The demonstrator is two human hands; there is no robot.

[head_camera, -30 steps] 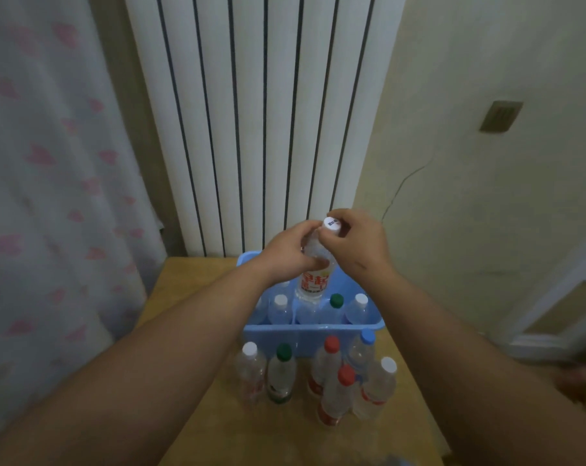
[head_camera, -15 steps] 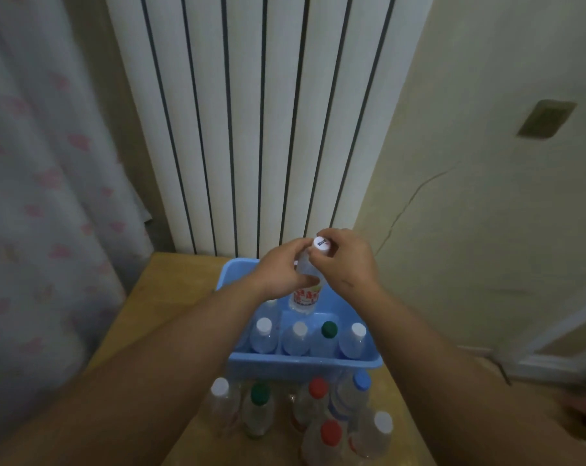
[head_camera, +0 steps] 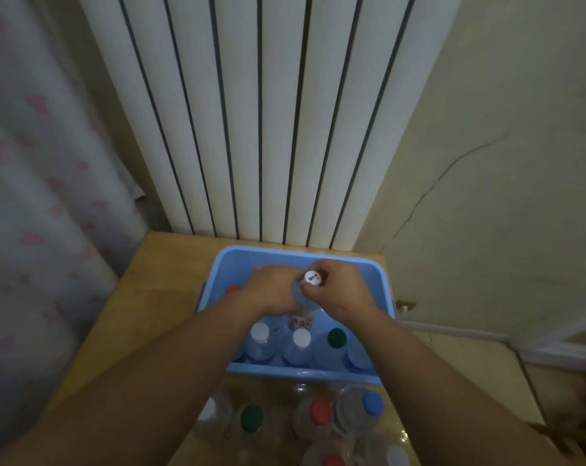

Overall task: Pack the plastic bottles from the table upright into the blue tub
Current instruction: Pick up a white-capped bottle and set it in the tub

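Both hands hold one clear plastic bottle [head_camera: 300, 321] with a white cap and a red label, upright inside the blue tub [head_camera: 285, 255]. My left hand [head_camera: 275, 292] wraps its body; my right hand [head_camera: 338, 290] grips it at the cap. Several bottles stand upright in the tub's near row, with white caps [head_camera: 259, 332] and a green cap [head_camera: 337, 338]; a red cap [head_camera: 232, 290] shows at the tub's left. On the wooden table [head_camera: 157, 297] in front of the tub stand several more bottles with white, green [head_camera: 251, 417], red [head_camera: 319, 411] and blue [head_camera: 372, 403] caps.
A white ribbed radiator [head_camera: 258, 129] rises right behind the tub. A pale curtain with pink marks [head_camera: 39, 196] hangs at the left. A cracked beige wall [head_camera: 486, 163] is at the right, with floor below the table's right edge.
The held bottle has gone down from above the tub into it, both hands still on it. The camera has tilted down and closer, so the tub and table bottles sit lower in view.
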